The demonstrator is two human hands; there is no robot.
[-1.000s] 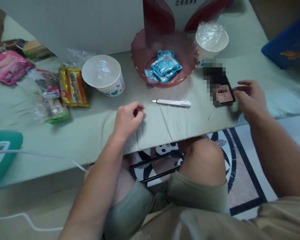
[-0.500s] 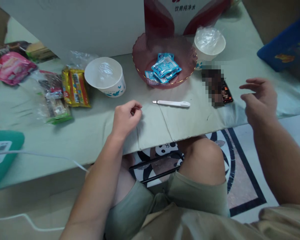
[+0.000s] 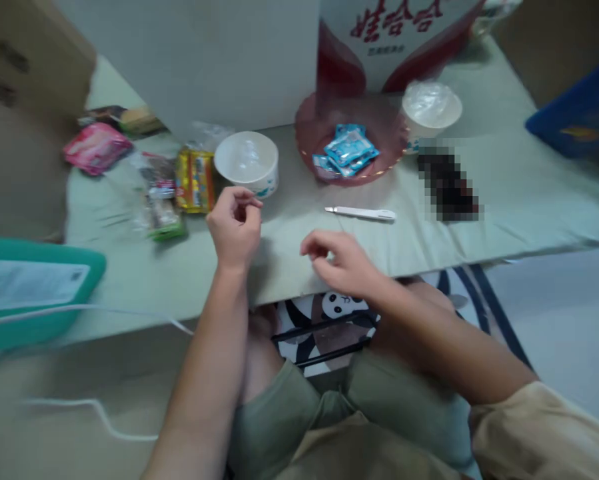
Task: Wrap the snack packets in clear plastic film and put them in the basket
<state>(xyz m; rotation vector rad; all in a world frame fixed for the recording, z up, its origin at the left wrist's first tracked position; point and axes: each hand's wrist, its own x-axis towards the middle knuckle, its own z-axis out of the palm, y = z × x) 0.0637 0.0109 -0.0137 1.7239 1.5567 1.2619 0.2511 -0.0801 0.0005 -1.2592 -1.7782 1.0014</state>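
Note:
My left hand (image 3: 235,227) is raised just in front of the left white paper bowl (image 3: 266,179). Its fingers are curled in toward the thumb, with nothing visible in them. My right hand (image 3: 343,263) hovers at the table's front edge, loosely bent, a gap between thumb and fingers, and it holds nothing I can see. Beyond it lies a white craft knife (image 3: 362,213), its small blade pointing left. Behind the knife a pink glass bowl (image 3: 312,157) contains several blue-and-white sachets (image 3: 350,148).
At the left lie snack packets: a pink bag (image 3: 98,147), a yellow packet (image 3: 195,180) and clear-wrapped ones (image 3: 162,200). A teal container (image 3: 92,273) sits front left, a white cable (image 3: 124,310) crossing it. A second paper bowl (image 3: 432,119), a blurred-out dark item (image 3: 449,183) and a large carton (image 3: 229,67) stand farther back.
My right hand has swung left from beside the dark item to the front of the craft knife. My left hand has risen toward the paper bowl. The view has shifted, so objects appear farther right.

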